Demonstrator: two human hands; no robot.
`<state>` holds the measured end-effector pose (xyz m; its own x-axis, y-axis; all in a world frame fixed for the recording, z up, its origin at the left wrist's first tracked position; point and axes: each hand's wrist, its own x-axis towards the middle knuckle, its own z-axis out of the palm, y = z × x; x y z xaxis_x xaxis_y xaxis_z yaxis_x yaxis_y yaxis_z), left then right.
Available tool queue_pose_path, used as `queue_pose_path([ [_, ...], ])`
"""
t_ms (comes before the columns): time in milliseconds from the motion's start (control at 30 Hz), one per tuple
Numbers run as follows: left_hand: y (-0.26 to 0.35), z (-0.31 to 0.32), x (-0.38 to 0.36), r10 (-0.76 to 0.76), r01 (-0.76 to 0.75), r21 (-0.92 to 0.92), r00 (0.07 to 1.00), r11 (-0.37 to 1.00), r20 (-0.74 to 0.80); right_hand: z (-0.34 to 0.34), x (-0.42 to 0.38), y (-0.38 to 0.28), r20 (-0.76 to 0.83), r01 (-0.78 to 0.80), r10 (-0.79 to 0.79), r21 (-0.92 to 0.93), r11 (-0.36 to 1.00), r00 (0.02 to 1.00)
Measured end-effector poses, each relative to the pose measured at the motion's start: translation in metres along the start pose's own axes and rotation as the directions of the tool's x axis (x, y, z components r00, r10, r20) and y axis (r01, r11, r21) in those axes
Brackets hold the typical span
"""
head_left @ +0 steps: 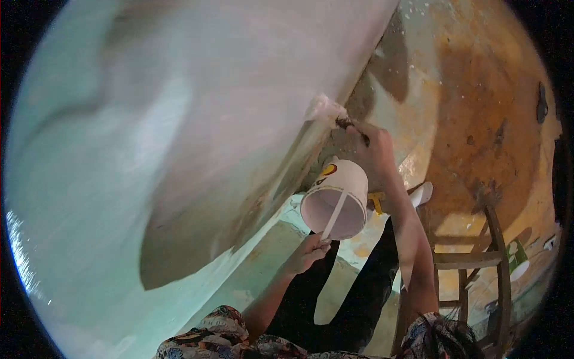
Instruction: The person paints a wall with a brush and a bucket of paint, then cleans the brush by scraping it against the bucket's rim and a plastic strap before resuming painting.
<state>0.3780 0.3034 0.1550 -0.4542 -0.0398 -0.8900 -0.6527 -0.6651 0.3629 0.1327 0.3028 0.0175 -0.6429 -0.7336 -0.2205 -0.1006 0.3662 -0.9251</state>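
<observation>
My left hand (308,254) is closed at the near edge of a white bucket (347,176), around the end of a white strip (336,214) that crosses its mouth and looks like the handle. The bucket is tilted, its mouth facing me; a yellow and red mark shows on its side. Stretched forward, my right hand (376,143) grips a brush (344,122), mostly hidden by the fingers. The brush touches the foot of the wall (239,113), where a wet white patch (324,107) lies along the edge with the floor.
A wooden stool or ladder frame (469,260) stands close on my right. Beyond it lies a green and white container (517,260). A yellow object (376,202) shows beside the bucket. The floor (478,119) is stained orange-brown, with white specks.
</observation>
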Motion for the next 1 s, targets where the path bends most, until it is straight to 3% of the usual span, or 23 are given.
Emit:
queue_pose_path([
  [67, -0.012, -0.004, 0.007, 0.011, -0.011, 0.002, 1.000, 1.000, -0.011, 0.025, 0.003, 0.052, 0.021, -0.146, 0.152, -0.175, 0.974, 0.988],
  [167, -0.025, -0.012, 0.022, 0.011, -0.011, 0.019, 1.000, 1.000, -0.008, 0.060, 0.013, 0.132, -0.046, -0.089, 0.080, -0.256, 0.963, 0.996],
  [233, -0.036, -0.015, 0.030, 0.016, -0.015, 0.073, 1.000, 0.997, -0.016, 0.074, 0.020, 0.161, 0.008, -0.197, 0.212, -0.330, 0.923, 0.977],
  [367, -0.049, -0.019, 0.037, 0.017, -0.016, 0.024, 0.999, 1.000, -0.035, 0.096, 0.032, 0.207, 0.080, -0.253, 0.334, -0.497, 0.830, 0.939],
  [567, -0.045, -0.019, 0.044, -0.004, 0.007, 0.071, 0.999, 0.997, -0.050, 0.090, 0.029, 0.219, 0.062, -0.317, 0.407, -0.526, 0.789, 0.911],
  [667, -0.025, -0.011, 0.039, 0.009, -0.008, 0.075, 1.000, 0.997, -0.012, 0.061, 0.006, 0.183, -0.030, -0.319, 0.334, -0.394, 0.862, 0.942],
  [733, -0.020, -0.011, 0.034, -0.031, 0.034, 0.135, 0.999, 0.990, -0.027, 0.038, -0.013, 0.140, -0.143, -0.218, 0.184, -0.276, 0.936, 0.972],
  [800, -0.014, -0.007, 0.027, 0.036, -0.036, 0.115, 0.999, 0.993, 0.006, 0.010, -0.027, 0.084, -0.038, -0.344, 0.342, -0.080, 0.936, 0.939],
  [867, -0.011, -0.002, 0.017, 0.080, -0.082, 0.092, 0.997, 0.992, 0.018, -0.013, -0.041, 0.022, -0.047, -0.171, 0.182, 0.181, 0.969, 0.982],
  [933, -0.006, 0.003, 0.012, 0.125, -0.126, 0.077, 0.992, 0.989, 0.023, -0.041, -0.036, -0.049, -0.036, 0.093, -0.086, 0.312, 0.946, 0.996],
  [1000, -0.005, 0.010, 0.004, 0.133, -0.130, 0.067, 0.991, 0.989, -0.031, -0.058, -0.029, -0.114, -0.002, 0.251, -0.273, 0.402, 0.881, 0.962],
])
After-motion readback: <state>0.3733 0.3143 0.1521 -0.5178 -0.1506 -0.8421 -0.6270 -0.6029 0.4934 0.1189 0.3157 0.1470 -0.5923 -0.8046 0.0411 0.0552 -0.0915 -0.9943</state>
